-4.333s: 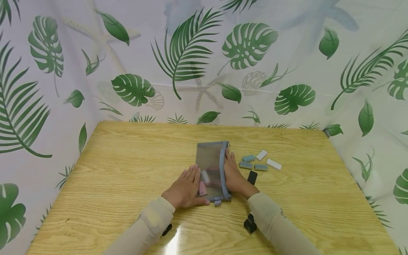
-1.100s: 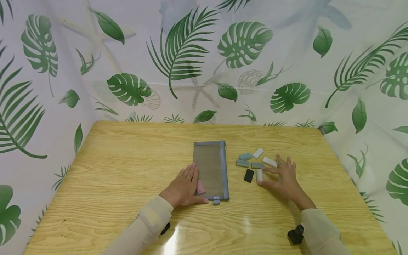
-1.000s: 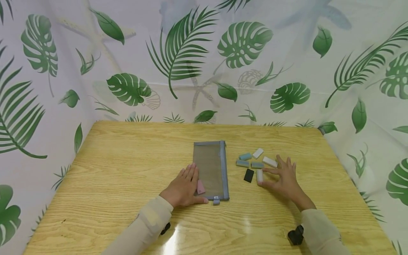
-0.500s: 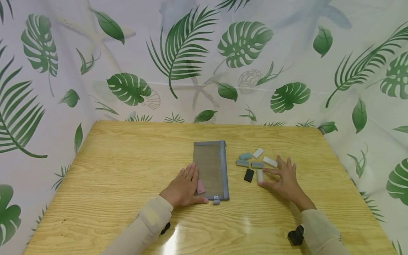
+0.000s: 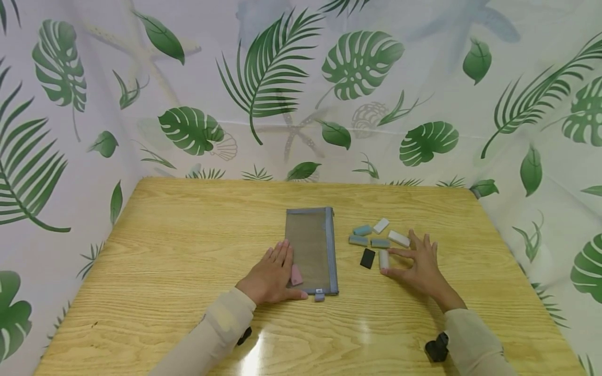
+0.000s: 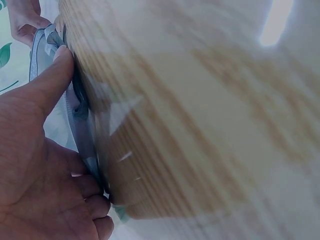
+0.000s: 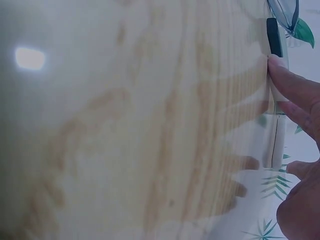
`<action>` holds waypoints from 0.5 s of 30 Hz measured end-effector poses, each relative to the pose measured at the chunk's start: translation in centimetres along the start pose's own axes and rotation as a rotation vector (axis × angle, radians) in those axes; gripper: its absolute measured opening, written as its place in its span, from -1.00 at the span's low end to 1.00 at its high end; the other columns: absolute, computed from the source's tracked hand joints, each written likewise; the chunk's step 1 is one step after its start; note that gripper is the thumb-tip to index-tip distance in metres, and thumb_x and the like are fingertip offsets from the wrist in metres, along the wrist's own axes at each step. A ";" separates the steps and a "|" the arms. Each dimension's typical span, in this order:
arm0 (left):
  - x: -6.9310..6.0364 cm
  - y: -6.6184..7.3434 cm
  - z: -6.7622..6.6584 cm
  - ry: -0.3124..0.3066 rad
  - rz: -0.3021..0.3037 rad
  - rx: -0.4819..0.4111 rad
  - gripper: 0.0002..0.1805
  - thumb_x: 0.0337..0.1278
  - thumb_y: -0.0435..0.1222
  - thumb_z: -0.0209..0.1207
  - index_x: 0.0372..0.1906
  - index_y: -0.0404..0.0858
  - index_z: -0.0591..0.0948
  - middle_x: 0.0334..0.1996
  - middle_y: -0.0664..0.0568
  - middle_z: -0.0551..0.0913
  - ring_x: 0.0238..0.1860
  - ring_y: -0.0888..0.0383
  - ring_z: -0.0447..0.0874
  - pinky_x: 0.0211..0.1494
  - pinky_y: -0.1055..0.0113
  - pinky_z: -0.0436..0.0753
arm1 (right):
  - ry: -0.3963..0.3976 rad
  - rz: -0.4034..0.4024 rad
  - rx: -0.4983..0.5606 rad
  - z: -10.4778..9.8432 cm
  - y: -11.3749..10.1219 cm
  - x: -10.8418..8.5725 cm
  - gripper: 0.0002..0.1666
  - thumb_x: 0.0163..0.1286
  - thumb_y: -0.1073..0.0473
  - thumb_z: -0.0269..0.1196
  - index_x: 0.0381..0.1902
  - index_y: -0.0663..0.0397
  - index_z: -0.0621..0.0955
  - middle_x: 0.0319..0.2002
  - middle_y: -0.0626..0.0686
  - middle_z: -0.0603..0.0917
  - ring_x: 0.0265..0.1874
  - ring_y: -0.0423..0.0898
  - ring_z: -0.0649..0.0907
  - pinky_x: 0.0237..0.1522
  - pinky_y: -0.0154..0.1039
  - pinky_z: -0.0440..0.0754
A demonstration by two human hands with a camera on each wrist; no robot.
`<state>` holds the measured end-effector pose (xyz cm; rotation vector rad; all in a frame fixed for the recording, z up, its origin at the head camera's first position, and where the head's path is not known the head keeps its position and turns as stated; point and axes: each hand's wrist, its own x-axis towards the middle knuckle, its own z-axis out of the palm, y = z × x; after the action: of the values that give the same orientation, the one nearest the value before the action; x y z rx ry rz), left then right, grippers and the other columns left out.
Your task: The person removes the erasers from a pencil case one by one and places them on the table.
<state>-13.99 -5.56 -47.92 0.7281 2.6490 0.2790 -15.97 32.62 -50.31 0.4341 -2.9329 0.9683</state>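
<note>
A grey mesh zip pouch [image 5: 307, 230] lies flat on the table, a pink eraser [image 5: 296, 275] showing inside its lower left corner. My left hand [image 5: 269, 277] rests on the pouch's left edge with fingers straight and thumb at the bottom edge. To the right of the pouch, my right hand [image 5: 420, 265] pinches a small white eraser [image 5: 384, 259] by its two ends between thumb and index finger. That eraser stays at table level. Just left of it is a black block [image 5: 368, 258]. In the right wrist view the thumb [image 7: 292, 85] presses one end of the white eraser.
Above the right hand's fingers lie several more small blocks: a white one [image 5: 398, 238], another white one [image 5: 381, 225], a blue one [image 5: 362, 230] and two grey-blue ones, one [image 5: 380, 243] beside the other [image 5: 358, 240]. A leaf-print cloth [image 5: 301, 104] stands behind the wooden table [image 5: 188, 235].
Some seconds back my right hand was at the pouch's zip side, with a white eraser visible inside beside the pink one. It has since moved right and pinches a white eraser there. Lately, almost no movement.
</note>
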 end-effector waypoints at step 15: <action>0.0 -0.1 0.1 0.003 0.003 -0.011 0.20 0.27 0.34 0.09 0.58 -0.49 -0.03 0.59 -0.33 -0.15 0.61 -0.15 -0.22 0.61 0.02 -0.04 | 0.025 -0.034 0.005 0.0 -0.2 0.4 -0.28 0.02 -0.01 0.62 0.12 0.20 0.71 0.46 0.63 0.02 0.37 0.75 -0.24 0.31 0.54 -0.52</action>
<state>-14.01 -5.64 -48.05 0.7289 2.6472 0.2955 -16.30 32.40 -50.13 0.4667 -2.8917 0.9703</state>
